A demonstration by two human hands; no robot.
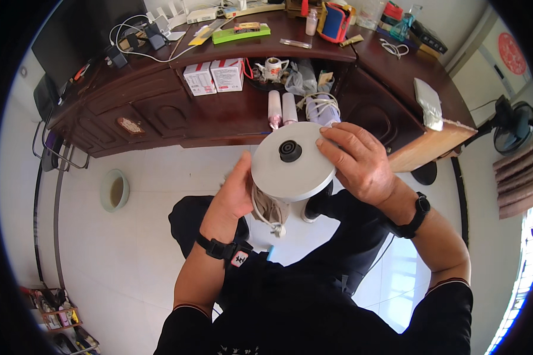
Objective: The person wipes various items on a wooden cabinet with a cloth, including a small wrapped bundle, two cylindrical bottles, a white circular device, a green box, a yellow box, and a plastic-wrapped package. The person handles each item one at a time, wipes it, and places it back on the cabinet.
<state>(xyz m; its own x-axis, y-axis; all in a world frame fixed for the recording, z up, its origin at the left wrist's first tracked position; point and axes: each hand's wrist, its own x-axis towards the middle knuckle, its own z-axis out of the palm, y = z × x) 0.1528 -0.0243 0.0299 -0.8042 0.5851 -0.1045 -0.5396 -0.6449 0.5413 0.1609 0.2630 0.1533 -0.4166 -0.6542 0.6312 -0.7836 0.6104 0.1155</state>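
Note:
Over my lap I hold a round, pale grey kettle base [272, 173] with a black connector [289, 150] sticking up from its middle. My right hand [361, 165] grips its right edge, fingers laid over the top. At the left edge, my left hand [236, 192] holds it with the thumb up; its other fingers are mostly hidden. A white cord with a plug [278, 229] hangs below the base. Behind the cord, a brownish, cloth-like thing [270, 208] shows in part.
Ahead stands a dark wooden cabinet [219, 115], with white-and-red boxes [227, 76], a teapot [273, 68] and two pinkish bottles [275, 106] on its open shelf. A pale green basin [114, 190] sits on the floor at left. At right is a fan [512, 127].

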